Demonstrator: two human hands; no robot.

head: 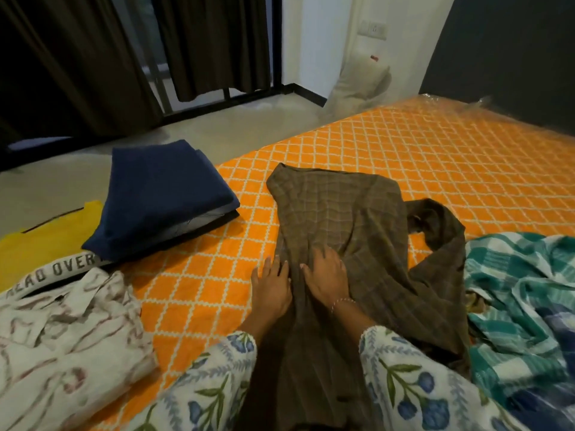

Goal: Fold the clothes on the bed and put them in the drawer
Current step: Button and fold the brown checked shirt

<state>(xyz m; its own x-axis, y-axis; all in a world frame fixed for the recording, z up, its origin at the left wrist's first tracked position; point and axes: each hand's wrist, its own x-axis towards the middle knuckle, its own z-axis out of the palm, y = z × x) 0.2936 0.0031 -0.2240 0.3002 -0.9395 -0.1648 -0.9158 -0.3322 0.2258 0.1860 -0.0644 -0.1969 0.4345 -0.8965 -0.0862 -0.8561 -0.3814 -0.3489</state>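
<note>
A brown checked garment (pixel 348 219) lies spread lengthwise on the orange patterned bed (pixel 435 157), one sleeve bunched at its right side. My left hand (pixel 271 286) rests flat at the garment's left edge, fingers straight. My right hand (pixel 326 276) presses flat on the cloth beside it. A folded navy garment (pixel 161 194) sits on a small stack at the bed's left edge. A cream printed shirt (pixel 65 337) lies at the near left, and a teal checked cloth (pixel 522 306) is crumpled at the right.
A yellow cloth (pixel 43 241) and a grey band with lettering (pixel 56 272) lie under the navy stack. Beyond the bed are bare floor (pixel 217 126), dark curtains (pixel 77 57) and a black railing. A pale pillow (pixel 361 82) leans against the wall.
</note>
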